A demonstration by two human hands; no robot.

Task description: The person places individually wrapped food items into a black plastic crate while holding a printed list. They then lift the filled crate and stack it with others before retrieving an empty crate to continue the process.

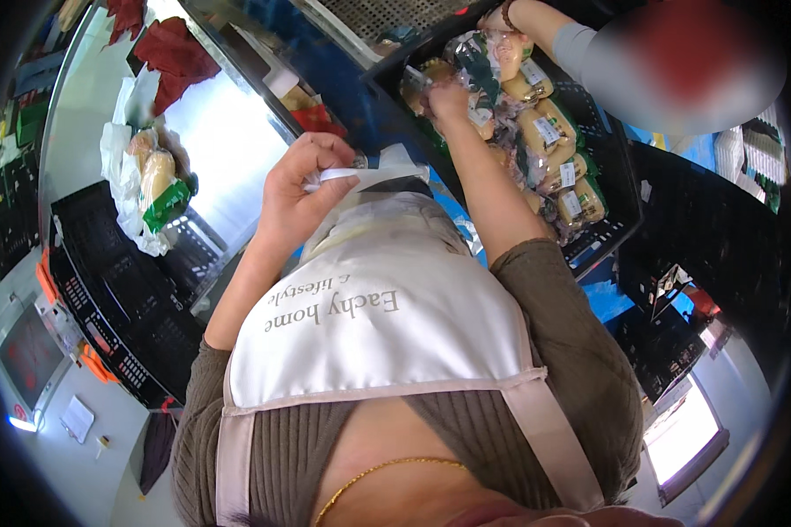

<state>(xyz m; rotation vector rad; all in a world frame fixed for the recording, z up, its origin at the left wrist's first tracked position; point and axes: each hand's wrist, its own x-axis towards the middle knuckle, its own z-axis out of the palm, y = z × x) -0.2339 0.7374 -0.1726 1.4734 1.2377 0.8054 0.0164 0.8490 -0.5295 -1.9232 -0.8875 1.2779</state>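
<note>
My left hand is in front of my apron, thumb and fingers closed on a white paper strip. The strip's loose part spreads to the right, above a dark edge. To the right, my right hand reaches into a black crate, its bent fingers at a clear-wrapped pack with a small white patch. Whatever lies between those fingers is too small to make out. The crate holds several clear-wrapped packs of pale oblong produce with green parts and white labels.
Another person's hand is at the crate's far side, close to mine. On the left, wrapped produce lies on white paper by a bright metal surface with dark red cloth. Black crates stand nearer on the left.
</note>
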